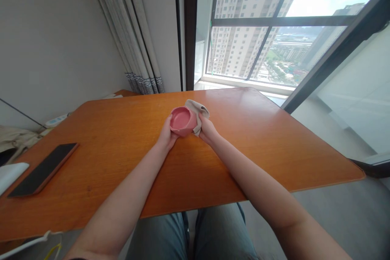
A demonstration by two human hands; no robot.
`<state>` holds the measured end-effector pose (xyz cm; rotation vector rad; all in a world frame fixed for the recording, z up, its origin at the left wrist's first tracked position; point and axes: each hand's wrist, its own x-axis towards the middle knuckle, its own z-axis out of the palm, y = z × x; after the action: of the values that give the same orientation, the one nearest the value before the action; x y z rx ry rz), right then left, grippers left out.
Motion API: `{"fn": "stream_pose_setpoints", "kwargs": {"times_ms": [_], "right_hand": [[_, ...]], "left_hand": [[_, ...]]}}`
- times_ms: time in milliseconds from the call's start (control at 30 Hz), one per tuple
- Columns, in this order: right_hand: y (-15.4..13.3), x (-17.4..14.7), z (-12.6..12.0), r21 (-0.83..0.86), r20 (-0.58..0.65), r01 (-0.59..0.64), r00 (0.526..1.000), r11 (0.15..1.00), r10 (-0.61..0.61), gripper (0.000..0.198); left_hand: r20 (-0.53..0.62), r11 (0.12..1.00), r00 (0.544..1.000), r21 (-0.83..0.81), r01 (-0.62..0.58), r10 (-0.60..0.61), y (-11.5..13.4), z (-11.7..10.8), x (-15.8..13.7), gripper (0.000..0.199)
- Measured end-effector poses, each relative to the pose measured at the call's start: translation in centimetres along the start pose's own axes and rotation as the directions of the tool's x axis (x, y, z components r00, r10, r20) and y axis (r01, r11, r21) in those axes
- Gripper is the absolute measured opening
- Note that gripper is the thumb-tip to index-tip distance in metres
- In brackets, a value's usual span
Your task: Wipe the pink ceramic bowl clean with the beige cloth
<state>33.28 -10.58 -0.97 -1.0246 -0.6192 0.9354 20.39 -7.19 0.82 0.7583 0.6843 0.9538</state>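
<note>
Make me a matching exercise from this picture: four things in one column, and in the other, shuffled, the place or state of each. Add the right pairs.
Things
1. bowl
2. cloth
3. curtain
4. flat slab

Places and states
A. bunched in the right hand
B. lying toward the left side of the table, dark on top
C. pink, held by the left hand
D. hanging in folds, left of the window

Right pairs: 1-C, 2-A, 3-D, 4-B

Head view, forward-down across table
</note>
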Motion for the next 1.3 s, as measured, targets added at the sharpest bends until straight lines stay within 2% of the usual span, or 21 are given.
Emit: {"fn": "stream_pose_setpoints", "kwargs": {"times_ms": [67,100,167,233,333,467,533,633,733,833,900,1033,1100,1200,1300], "right_hand": [[0.4,-0.4,0.7,0.158,0.021,-0.117,0.993,0.98,0.116,0.029],[0.6,-0.6,1.1,0.218,0.031,-0.138,0.99,0.966,0.134,0.027],[0.7,-0.9,1.5,0.273,0.026,-0.113,0.994,0.955,0.11,0.024],[0.5,-0.9,1.5,0.298,0.013,-0.12,0.992,0.947,0.122,0.023],[-0.2,-0.5,0.9,0.29,-0.041,-0.161,0.983,0.944,0.18,0.022],[-1.1,-0.1,0.0,0.242,-0.15,-0.175,0.965,0.954,0.215,0.017],[-1.2,-0.1,0.0,0.247,-0.155,-0.205,0.956,0.947,0.247,0.013],[-0.9,-0.5,0.7,0.311,-0.08,-0.226,0.962,0.923,0.263,0.013],[-0.1,-1.0,1.6,0.395,0.005,-0.174,0.982,0.902,0.187,0.016],[0.5,-1.1,1.9,0.422,-0.008,-0.142,0.987,0.896,0.16,0.02],[0.4,-0.9,1.6,0.413,-0.06,-0.146,0.981,0.899,0.186,0.017],[-0.5,0.0,0.5,0.363,-0.132,-0.175,0.963,0.915,0.236,0.01],[-1.0,0.1,0.2,0.351,-0.119,-0.214,0.956,0.911,0.27,0.01],[-1.5,-0.2,0.4,0.359,-0.056,-0.273,0.948,0.892,0.313,0.01],[-1.5,-1.0,1.2,0.391,0.043,-0.268,0.961,0.88,0.273,0.009]], "left_hand": [[0.014,0.996,0.998,-0.061,-0.063,0.064,-0.2,0.1,0.1,0.038],[0.017,0.992,0.995,-0.079,-0.096,0.098,-0.4,0.0,0.2,0.037],[0.019,0.984,0.986,-0.076,-0.163,0.165,-0.5,-0.2,0.5,0.035],[0.052,0.98,0.979,-0.024,-0.195,0.196,-0.6,-0.4,0.8,0.042],[0.104,0.988,0.986,0.066,-0.138,0.131,-0.6,-0.6,0.9,0.048],[0.015,0.987,0.999,0.157,0.036,-0.039,-0.6,-0.4,0.6,0.037],[-0.03,0.984,0.999,0.171,0.048,-0.043,-0.6,-0.3,0.5,0.038],[-0.09,0.994,0.995,0.106,-0.037,0.047,-0.6,-0.3,0.5,0.039],[-0.115,0.989,0.982,0.004,-0.149,0.149,-0.5,-0.5,0.9,0.035],[-0.087,0.967,0.963,-0.001,-0.255,0.254,-0.5,-0.7,1.4,0.027],[-0.094,0.975,0.97,0.038,-0.22,0.223,-0.5,-0.6,1.5,0.026],[-0.124,0.99,0.992,0.143,0.012,0.006,-0.8,-0.1,0.9,0.029],[-0.115,0.987,0.993,0.156,0.035,-0.016,-1.0,0.2,0.4,0.03],[-0.147,0.993,0.985,0.093,-0.077,0.09,-1.4,0.3,0.1,0.029],[-0.213,0.967,0.944,0.044,-0.249,0.253,-1.6,0.1,0.4,0.029]]}}
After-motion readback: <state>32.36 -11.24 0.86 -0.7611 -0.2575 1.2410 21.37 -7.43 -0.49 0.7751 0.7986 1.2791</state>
